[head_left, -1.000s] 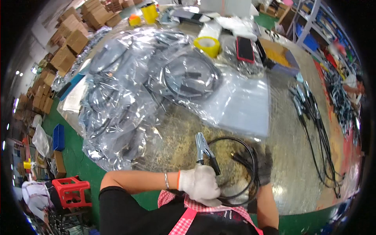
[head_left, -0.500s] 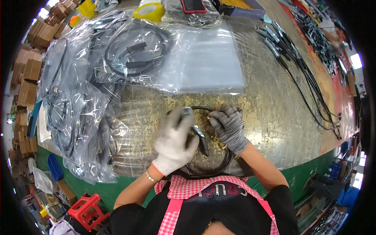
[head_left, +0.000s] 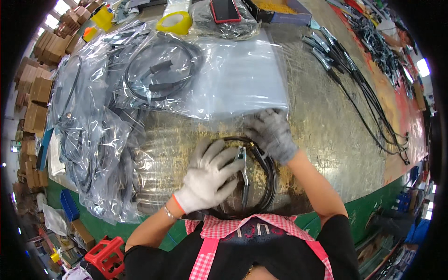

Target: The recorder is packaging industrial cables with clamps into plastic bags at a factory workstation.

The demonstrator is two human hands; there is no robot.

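Note:
A coil of black cable [head_left: 271,181] lies on the table in front of me. Inside the loop rests its silver metal end piece [head_left: 243,164] with a dark sleeve below it. My left hand [head_left: 207,176], in a white glove, lies over the coil's left side, fingers spread, fingertips beside the metal piece. In a grey striped glove, my right hand [head_left: 272,133] is at the lower right edge of the stack of clear plastic bags [head_left: 240,79], just above the coil. Motion blurs its fingers, so their grip is unclear.
Bagged cables [head_left: 161,77] pile up on the left. Along the back are yellow tape [head_left: 174,22], a red-edged phone [head_left: 225,10] and a box of yellow bits [head_left: 280,8]. More metal-ended black cables [head_left: 361,84] lie at right. A red stool [head_left: 105,256] stands lower left.
My right hand has moved up from the cable to the bags' edge. My left hand's fingers have spread over the coil. The metal end piece now lies inside the loop.

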